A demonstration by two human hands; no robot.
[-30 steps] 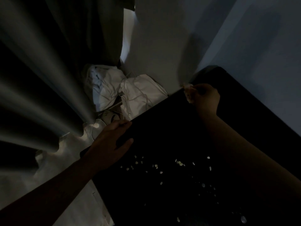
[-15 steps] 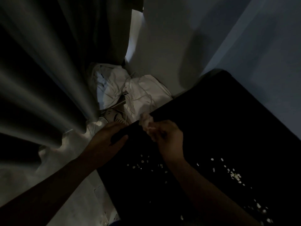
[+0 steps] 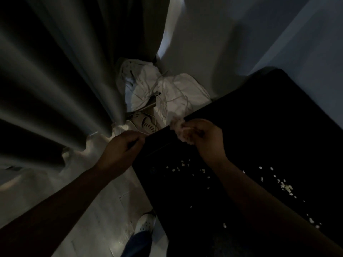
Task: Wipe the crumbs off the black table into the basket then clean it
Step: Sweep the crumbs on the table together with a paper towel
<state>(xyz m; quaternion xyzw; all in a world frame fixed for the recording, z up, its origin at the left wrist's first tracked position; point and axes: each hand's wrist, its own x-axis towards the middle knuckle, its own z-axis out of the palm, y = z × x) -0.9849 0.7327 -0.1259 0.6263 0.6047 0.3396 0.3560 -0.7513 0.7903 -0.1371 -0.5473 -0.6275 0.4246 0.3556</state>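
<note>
Wad (image 3: 179, 131) now nearer, in right grip (image 3: 207, 140)

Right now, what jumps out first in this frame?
The pale crumbs scattered over the black table, lower right, stand out most against the dark. At the table's left edge the right hand grips a pale crumpled wad, with the left hand curled beside it. Behind them, a white heap tangled with cords lies on the floor by the curtain.
</note>
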